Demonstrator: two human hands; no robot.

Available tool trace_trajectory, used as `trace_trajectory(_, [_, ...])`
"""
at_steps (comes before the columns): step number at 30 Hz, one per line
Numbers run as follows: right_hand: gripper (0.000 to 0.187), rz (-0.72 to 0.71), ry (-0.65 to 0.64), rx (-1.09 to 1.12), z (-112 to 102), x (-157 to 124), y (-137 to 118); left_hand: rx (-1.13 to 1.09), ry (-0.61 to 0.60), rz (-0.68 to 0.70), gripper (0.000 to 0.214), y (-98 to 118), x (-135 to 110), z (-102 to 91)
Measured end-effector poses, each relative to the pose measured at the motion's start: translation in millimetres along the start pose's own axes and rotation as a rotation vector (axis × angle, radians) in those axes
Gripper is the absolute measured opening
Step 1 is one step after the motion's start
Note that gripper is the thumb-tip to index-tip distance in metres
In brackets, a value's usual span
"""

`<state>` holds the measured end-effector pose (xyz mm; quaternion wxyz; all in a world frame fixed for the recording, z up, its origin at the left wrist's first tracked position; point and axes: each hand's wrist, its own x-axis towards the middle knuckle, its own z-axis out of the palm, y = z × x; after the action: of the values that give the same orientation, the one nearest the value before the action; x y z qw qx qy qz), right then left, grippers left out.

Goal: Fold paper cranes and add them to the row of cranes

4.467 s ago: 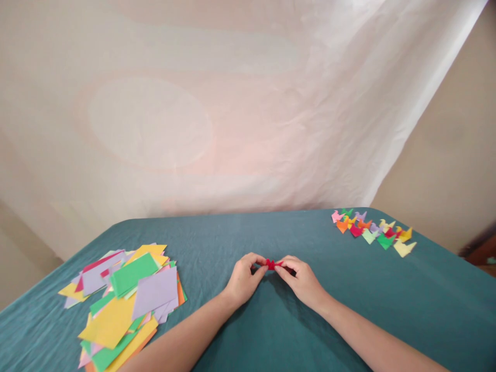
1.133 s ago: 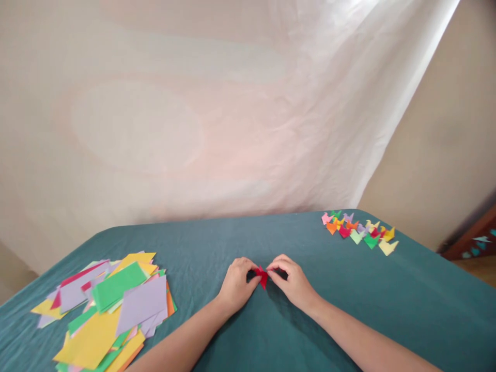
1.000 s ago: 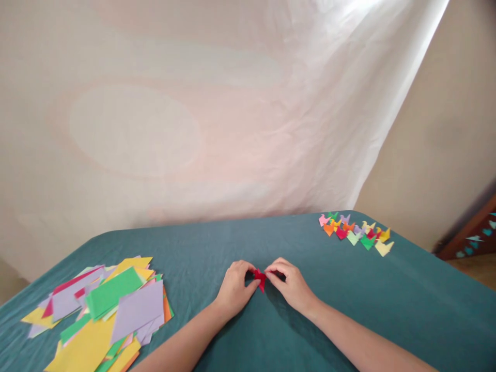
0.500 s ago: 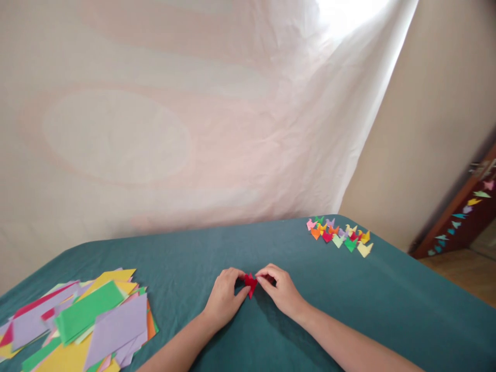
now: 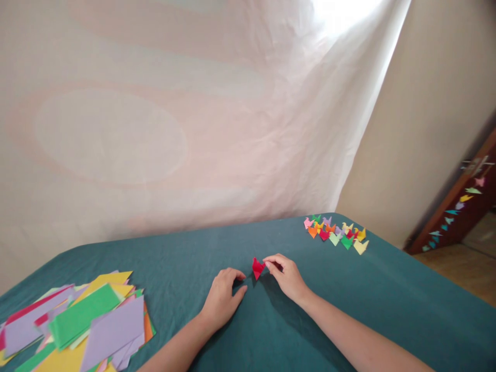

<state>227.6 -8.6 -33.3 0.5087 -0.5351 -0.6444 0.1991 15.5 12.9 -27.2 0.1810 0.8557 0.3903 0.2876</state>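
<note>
A small red origami crane [image 5: 258,268] is pinched at its right tip by my right hand [image 5: 284,276], thumb against forefinger. Its lower point hangs downward over the green cloth. To the left, my left hand [image 5: 225,294] rests on the table with thumb and fingers apart and nothing between them. A short gap separates it from the crane.
At the left lies a loose pile of coloured paper sheets [image 5: 116,328] on the green tablecloth [image 5: 186,253]. Several finished paper cranes [image 5: 335,238] sit in rows at the far right. Beyond hangs a pale curtain [image 5: 232,155]; a door [image 5: 455,212] with cranes on it stands right.
My left hand has let go of the red crane. My right hand has lifted it up and slightly right, away from the left fingers. The view has shifted slightly.
</note>
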Motion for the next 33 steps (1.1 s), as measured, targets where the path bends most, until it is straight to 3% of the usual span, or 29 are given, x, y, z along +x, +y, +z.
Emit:
trace_trajectory(8, [0.021, 0.054, 0.058, -0.03, -26, 17, 6, -0.001, -0.001, 0.012, 0.015, -2, -1, 0.1])
trace_trajectory(19, [0.028, 0.089, 0.102, -0.131, -59, 35, 45, -0.001, 0.004, 0.017, 0.015, -3, -2, -0.7])
trace_trajectory(33, [0.02, 0.199, 0.346, -0.721, -141, 110, 108, -0.007, -0.01, 0.014, 0.013, 0, -1, -3.4])
